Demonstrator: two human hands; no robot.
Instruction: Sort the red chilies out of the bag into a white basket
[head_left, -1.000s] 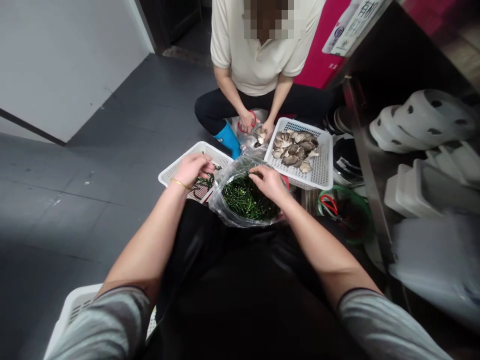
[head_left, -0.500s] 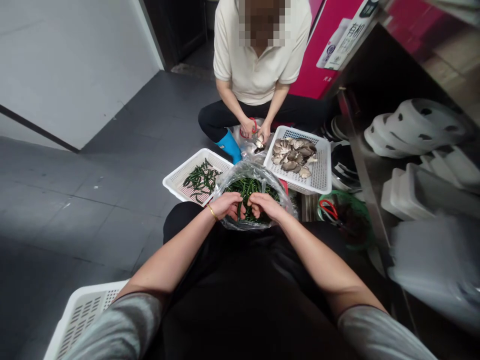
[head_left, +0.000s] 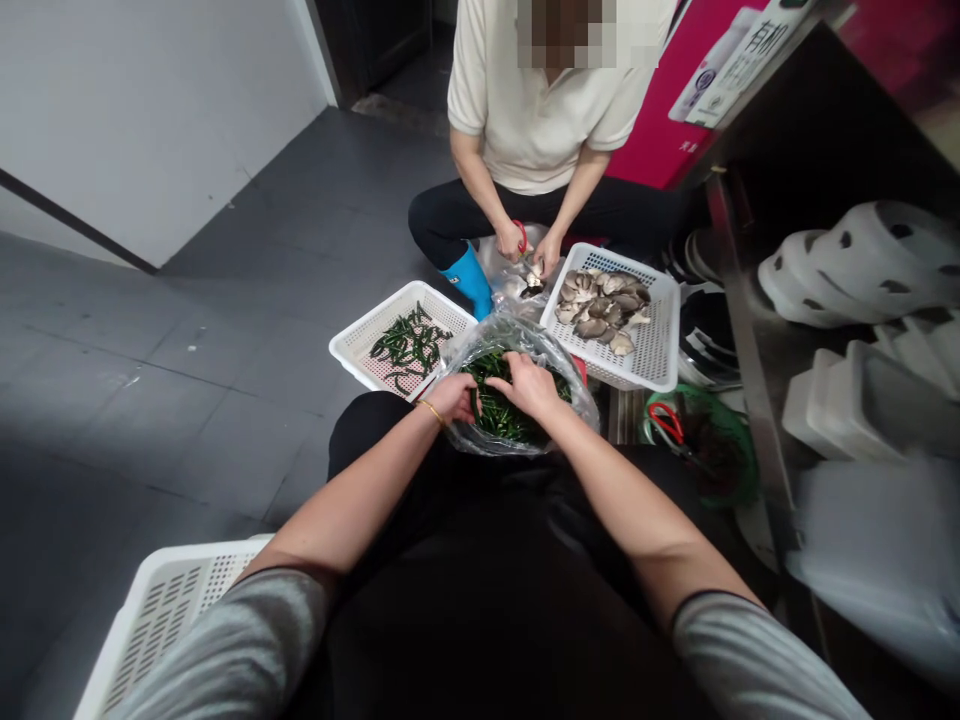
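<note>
A clear plastic bag full of green chili peppers stands open between my knees. My left hand is at the bag's left rim, its fingers closed round a green pepper. Over the peppers, my right hand reaches into the bag with thumb and fingers apart; nothing shows held in it. Beyond the bag on the left, a white basket holds more green peppers. To the right of it, another white basket holds grey mushrooms.
A person sits opposite, holding red-handled scissors and a mushroom. Red-handled scissors lie on a green mesh bag at right. White containers fill a shelf. Another white basket is at lower left.
My right hand has moved forward over the peppers, its fingers spreading. My left hand has shifted slightly left, away from it. The view has shifted a little.
</note>
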